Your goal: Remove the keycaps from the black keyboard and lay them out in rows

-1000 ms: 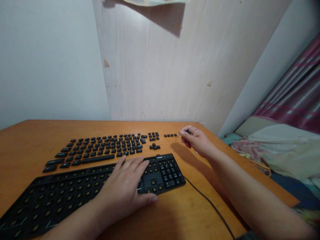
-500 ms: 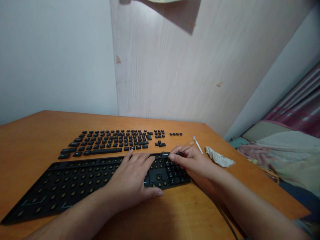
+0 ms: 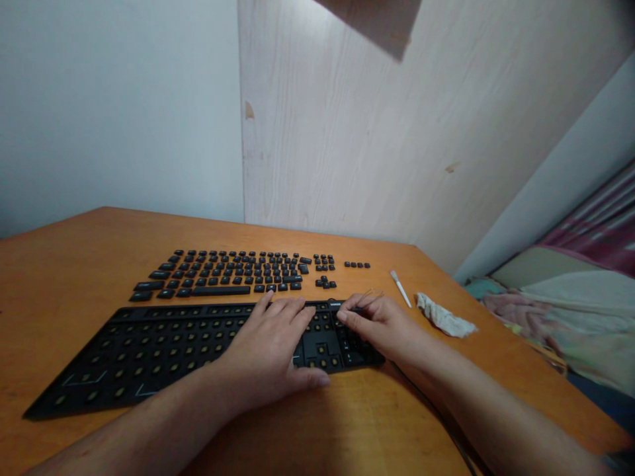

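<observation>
A black keyboard (image 3: pixel 173 350) lies on the desk, its main area stripped of keycaps; dark keys still sit on the number pad (image 3: pixel 360 354) at its right end. My left hand (image 3: pixel 272 337) rests palm down across the keyboard, fingers stretched and apart, the thumb reaching past its front edge. Over the upper part of the number pad, my right hand (image 3: pixel 380 324) is pinched round a thin wire (image 3: pixel 370 293), whose bent ends stick out above the fingers. The fingertips hide what the wire's lower end touches.
Removed keycaps (image 3: pixel 238 271) lie in rows behind the keyboard, with a small row (image 3: pixel 357 265) farther right. A white-handled brush (image 3: pixel 401 289) and a crumpled cloth (image 3: pixel 446 319) lie on the right. A cable (image 3: pixel 421 393) runs under my right forearm. Bedding (image 3: pixel 570 317) is beyond the desk.
The camera view has shifted slightly, so the desk's contents appear farther right. Both hands keep nearly the same places on the keyboard, and the right hand still pinches the wire.
</observation>
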`<state>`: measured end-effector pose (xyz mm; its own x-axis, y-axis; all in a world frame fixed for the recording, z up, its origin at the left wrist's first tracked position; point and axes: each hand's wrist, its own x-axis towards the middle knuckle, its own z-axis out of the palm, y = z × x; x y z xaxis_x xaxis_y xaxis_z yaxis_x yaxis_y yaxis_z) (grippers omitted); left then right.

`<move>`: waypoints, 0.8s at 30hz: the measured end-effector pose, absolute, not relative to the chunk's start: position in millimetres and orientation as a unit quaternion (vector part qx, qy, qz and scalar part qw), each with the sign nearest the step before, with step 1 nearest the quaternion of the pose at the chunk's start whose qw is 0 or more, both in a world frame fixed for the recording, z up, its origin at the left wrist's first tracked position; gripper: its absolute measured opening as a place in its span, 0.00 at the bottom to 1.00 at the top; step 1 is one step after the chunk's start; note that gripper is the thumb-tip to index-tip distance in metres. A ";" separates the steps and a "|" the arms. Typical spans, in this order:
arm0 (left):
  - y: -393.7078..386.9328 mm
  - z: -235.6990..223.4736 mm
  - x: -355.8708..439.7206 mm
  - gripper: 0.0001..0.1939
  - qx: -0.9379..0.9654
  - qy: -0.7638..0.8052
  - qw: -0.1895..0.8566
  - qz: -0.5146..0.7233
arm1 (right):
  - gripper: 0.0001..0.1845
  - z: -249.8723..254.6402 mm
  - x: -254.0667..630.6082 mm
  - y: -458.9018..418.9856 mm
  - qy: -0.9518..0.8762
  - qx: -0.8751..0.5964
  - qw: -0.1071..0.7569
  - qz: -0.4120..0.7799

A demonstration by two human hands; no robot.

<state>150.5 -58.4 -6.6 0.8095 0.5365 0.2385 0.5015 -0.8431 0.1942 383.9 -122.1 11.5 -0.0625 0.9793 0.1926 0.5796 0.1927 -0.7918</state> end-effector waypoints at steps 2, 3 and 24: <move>-58.7 -6.5 150.6 0.48 0.950 0.273 0.061 0.140 | 0.12 10.5 382.4 -122.1 -0.675 -0.582 0.366 0.267; -58.7 -6.8 150.7 0.48 0.950 0.274 0.061 0.140 | 0.11 10.1 381.5 -122.1 -0.674 -0.585 0.364 0.266; -58.4 -10.4 151.1 0.48 0.947 0.275 0.072 0.149 | 0.11 1.1 374.5 -124.4 -0.622 -0.620 0.377 0.295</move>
